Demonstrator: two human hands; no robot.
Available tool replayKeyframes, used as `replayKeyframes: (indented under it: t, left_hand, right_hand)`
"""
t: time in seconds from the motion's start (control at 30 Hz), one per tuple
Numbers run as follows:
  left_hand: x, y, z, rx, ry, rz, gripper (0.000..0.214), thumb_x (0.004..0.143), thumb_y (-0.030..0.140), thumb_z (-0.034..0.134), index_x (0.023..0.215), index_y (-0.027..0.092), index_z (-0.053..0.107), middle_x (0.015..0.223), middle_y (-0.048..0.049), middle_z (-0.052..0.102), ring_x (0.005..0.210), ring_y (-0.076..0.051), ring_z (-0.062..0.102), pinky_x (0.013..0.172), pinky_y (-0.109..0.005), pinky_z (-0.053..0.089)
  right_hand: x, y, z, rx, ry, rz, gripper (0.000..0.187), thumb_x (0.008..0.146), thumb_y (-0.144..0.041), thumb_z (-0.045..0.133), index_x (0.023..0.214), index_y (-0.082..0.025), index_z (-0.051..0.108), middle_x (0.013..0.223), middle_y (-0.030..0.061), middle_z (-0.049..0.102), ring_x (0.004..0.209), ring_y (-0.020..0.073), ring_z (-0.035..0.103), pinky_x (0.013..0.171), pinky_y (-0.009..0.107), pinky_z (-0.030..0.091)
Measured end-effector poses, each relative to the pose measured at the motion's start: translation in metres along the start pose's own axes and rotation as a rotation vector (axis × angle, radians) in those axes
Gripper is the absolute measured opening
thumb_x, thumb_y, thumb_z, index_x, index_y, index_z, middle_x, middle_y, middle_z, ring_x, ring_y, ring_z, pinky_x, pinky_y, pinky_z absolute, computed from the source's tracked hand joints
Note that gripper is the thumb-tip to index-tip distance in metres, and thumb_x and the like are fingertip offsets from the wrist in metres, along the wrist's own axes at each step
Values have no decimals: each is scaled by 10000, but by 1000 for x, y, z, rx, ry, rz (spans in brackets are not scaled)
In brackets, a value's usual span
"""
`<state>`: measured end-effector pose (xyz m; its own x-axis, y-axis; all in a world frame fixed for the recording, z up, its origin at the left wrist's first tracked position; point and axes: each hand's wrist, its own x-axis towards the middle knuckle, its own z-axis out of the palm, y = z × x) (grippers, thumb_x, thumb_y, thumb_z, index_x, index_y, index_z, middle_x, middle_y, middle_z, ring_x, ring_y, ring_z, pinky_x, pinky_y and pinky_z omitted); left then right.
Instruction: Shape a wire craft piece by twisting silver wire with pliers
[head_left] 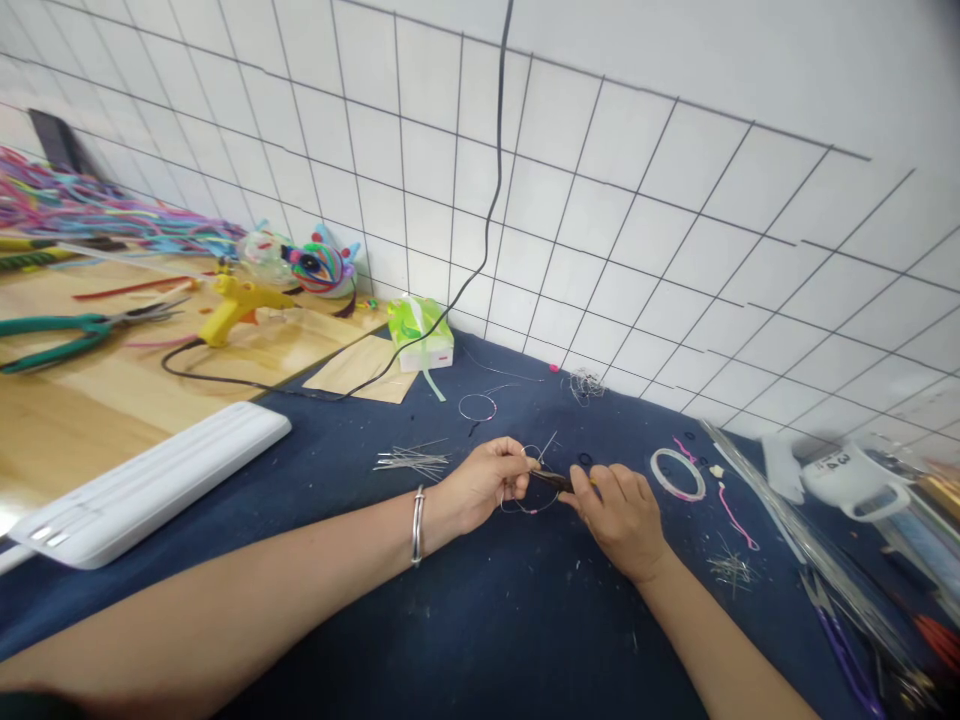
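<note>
My left hand (496,478) pinches a thin wire ring (517,508) that carries a small pink bit on its lower side. A short wire end sticks up from the ring near my fingertips. My right hand (619,515) is closed around a pair of pliers (553,480). The dark jaws of the pliers point left and meet the wire at my left fingertips. Most of the handles is hidden in my palm. A second wire ring (478,407) with pink on it lies behind my left hand. Cut wires (412,459) lie in a pile left of that hand.
A white lamp (161,480) lies at left, near a yellow glue gun (236,305) and green-handled pliers (67,330). A black cable (491,210) hangs across the wall. On the right are a tape roll (677,474), purple-handled scissors (840,640) and a white mug (855,475).
</note>
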<state>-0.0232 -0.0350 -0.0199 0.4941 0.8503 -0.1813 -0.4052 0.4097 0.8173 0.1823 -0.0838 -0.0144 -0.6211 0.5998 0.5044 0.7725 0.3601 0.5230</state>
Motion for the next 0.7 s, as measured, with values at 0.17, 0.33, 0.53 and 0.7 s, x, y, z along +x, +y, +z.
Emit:
replayKeyframes:
  t: [0.17,0.33,0.53,0.7]
  left_hand:
    - [1,-4,-2,18,9,18,159,694,176,621,735,160,468,512,23,530,438,-66,481,458,-182,348]
    - [0,-5,-2,49,27,61,158,697,190,619,726,160,467,507,28,528,438,-64,472,460,-182,345]
    - [0,-5,1,96,42,136,176,696,219,629,709,159,464,506,30,527,443,-62,470,451,-176,325]
    - [2,-5,1,125,59,206,192,687,228,643,704,161,463,521,34,528,446,-58,466,464,-181,333]
  right_hand:
    - [1,0,-1,14,-28,9,339,815,-395,510,1090,-198,541,860,70,566,864,225,449,732,348,309]
    - [2,-1,-2,40,-58,19,317,825,-397,492,1062,-193,544,832,66,552,845,218,442,718,344,306]
    - [4,-2,-1,75,-80,44,296,827,-411,480,1006,-186,555,767,59,525,785,199,425,686,335,301]
    - [4,-2,1,112,-98,53,306,833,-422,462,985,-175,557,720,55,496,719,179,401,639,319,296]
